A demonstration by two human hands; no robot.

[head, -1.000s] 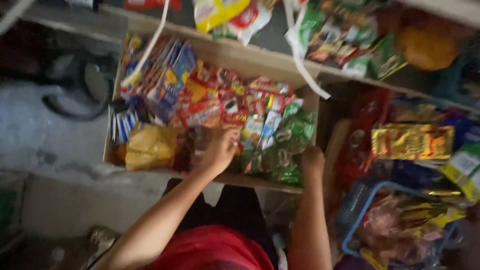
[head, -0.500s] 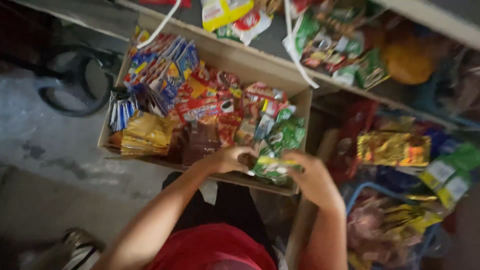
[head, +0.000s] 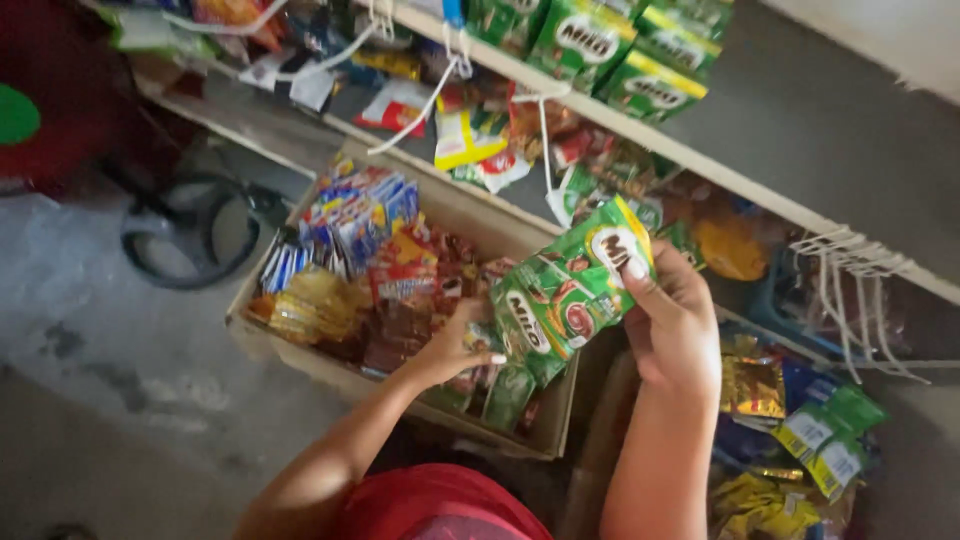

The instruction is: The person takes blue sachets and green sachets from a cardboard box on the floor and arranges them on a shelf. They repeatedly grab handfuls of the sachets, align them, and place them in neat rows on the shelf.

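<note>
Above the cardboard box (head: 300, 345) of snack packets, the right hand (head: 675, 335) has its grip closed on a strip of green sachets (head: 565, 295); the left hand (head: 455, 345) steadies its lower end, grip narrow; lifting seems underway; separating calls for care.

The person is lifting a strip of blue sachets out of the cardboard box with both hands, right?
Not quite: the strip of sachets is green, not blue, as the head view shows. The blue packets stay at the far end of the cardboard box. The rest is right: the right hand grips the strip's top end and the left hand holds its lower end above the box.
</note>
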